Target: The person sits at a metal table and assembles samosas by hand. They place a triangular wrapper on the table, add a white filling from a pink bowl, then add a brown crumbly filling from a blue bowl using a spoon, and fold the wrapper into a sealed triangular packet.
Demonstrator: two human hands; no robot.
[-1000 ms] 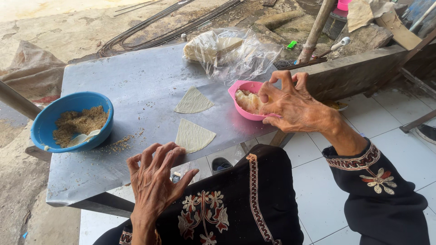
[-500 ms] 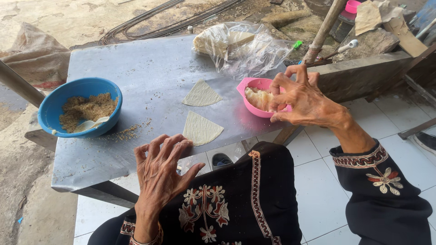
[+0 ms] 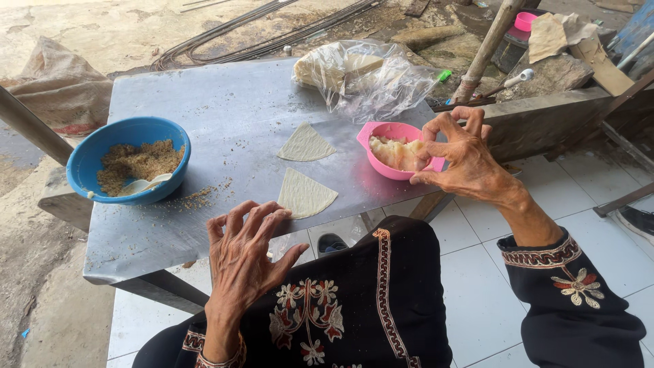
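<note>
Two dough triangles (image 3: 304, 193) lie between two bowls (image 3: 394, 151); right hand (image 3: 458, 155) pinches dough, left hand (image 3: 245, 252) spread empty.

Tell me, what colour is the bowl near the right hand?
The bowl is pink, seen in the head view.

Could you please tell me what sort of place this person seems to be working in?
Probably a makeshift outdoor food-preparation spot by a building site. A metal table stands half on white floor tiles, half on bare dirt, with steel rods and rubble behind; triangular dough sheets lie near a pink bowl.
</note>
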